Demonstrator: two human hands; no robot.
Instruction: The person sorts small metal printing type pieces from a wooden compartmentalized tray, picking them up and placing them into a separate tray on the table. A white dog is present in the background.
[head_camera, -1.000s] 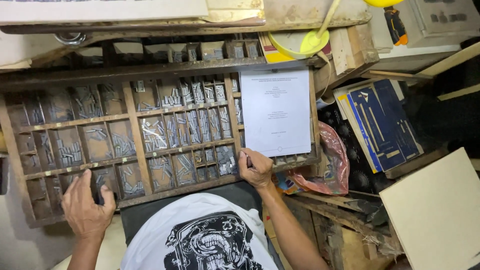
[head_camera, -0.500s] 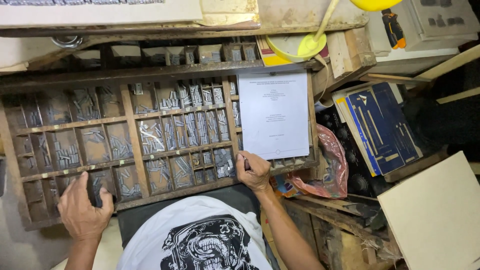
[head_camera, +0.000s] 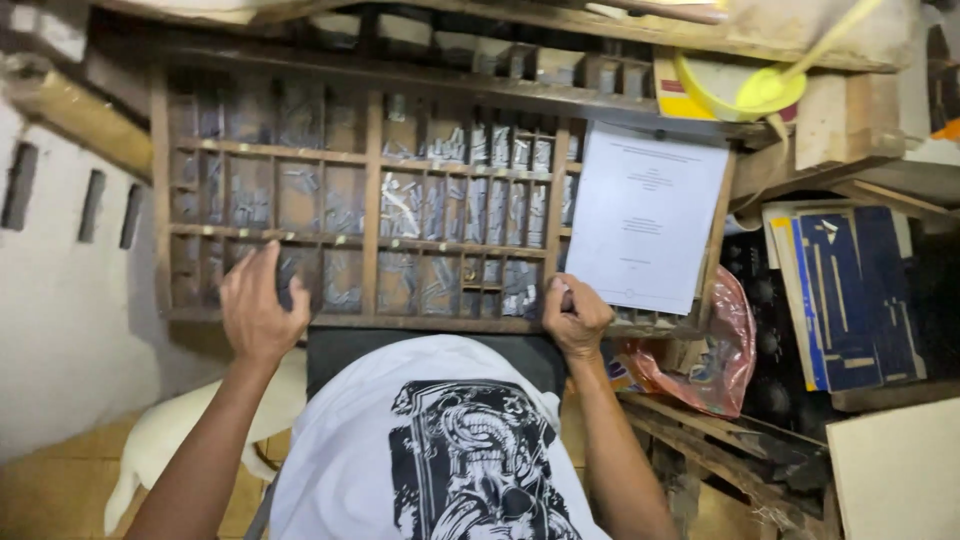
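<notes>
looking down from the head view, a wooden type case (head_camera: 370, 200) full of small metal sorts (head_camera: 400, 205) lies just ahead of both hands, its long axis running left to right. the left hand (head_camera: 258, 310), fingers spread and empty, hovers over the lower-left compartments, so the sorts there lie directly beneath and forward of it. the right hand (head_camera: 577, 318) is curled closed at the case's front rail, beside the white printed sheet (head_camera: 645, 215); whether it pinches a sort i cannot tell.
</notes>
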